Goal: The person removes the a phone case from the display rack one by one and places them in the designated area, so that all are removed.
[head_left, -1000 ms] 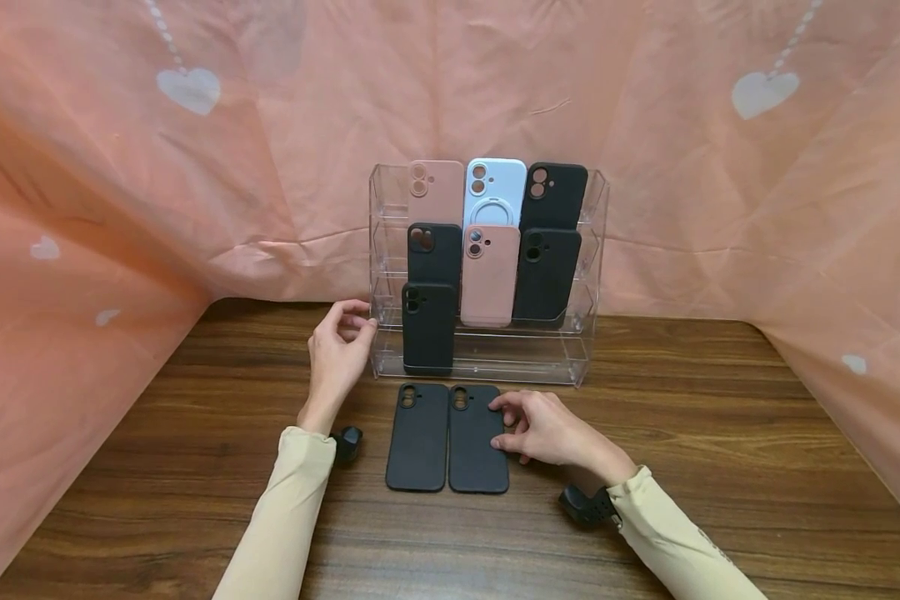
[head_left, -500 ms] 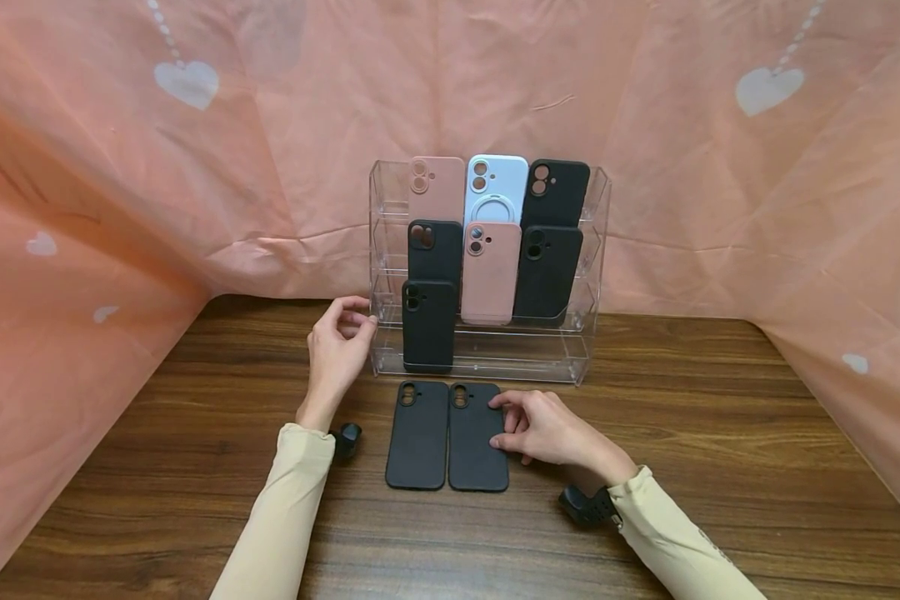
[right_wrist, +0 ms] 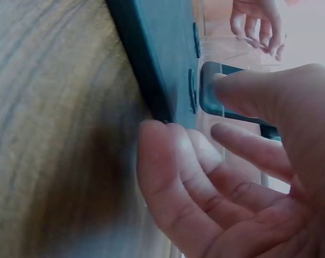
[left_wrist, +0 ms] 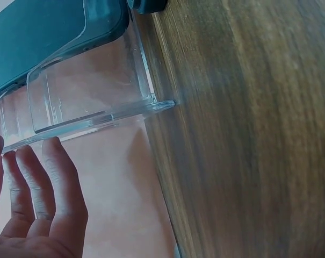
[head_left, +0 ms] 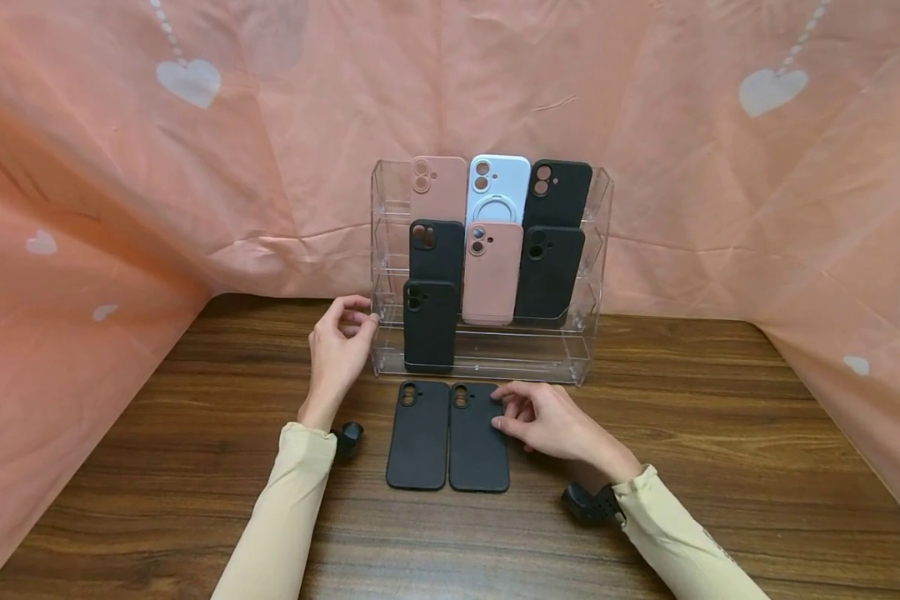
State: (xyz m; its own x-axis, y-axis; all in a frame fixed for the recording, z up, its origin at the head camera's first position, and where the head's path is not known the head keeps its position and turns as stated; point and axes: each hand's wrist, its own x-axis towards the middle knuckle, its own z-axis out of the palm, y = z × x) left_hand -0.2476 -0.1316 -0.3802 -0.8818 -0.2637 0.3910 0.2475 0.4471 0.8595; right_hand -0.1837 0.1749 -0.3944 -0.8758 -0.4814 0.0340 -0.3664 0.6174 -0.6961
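Observation:
Two black phone cases lie flat side by side on the table, a left case (head_left: pixel 418 437) and a right case (head_left: pixel 478 442). My right hand (head_left: pixel 551 421) is at the upper right edge of the right case, fingers loosely bent. In the right wrist view, its fingertips (right_wrist: pixel 157 140) are close to the edge of a dark case (right_wrist: pixel 151 59); contact is unclear. With loosely bent fingers, my left hand (head_left: pixel 339 342) touches the left side of a clear tiered rack (head_left: pixel 521 368). The left wrist view shows its fingertips (left_wrist: pixel 55 148) against the rack's side wall.
Upright in the rack stand a light blue case (head_left: pixel 498 185), pink cases, one of them front middle (head_left: pixel 492 279), and several black cases, the lowest at front left (head_left: pixel 430 327). Behind hangs a pink curtain (head_left: pixel 307 167). The wooden table (head_left: pixel 690 400) extends around the rack.
My right hand has shifted slightly up along the right case's edge, toward the rack. The left hand stays at the rack's side, and the cases have not visibly moved.

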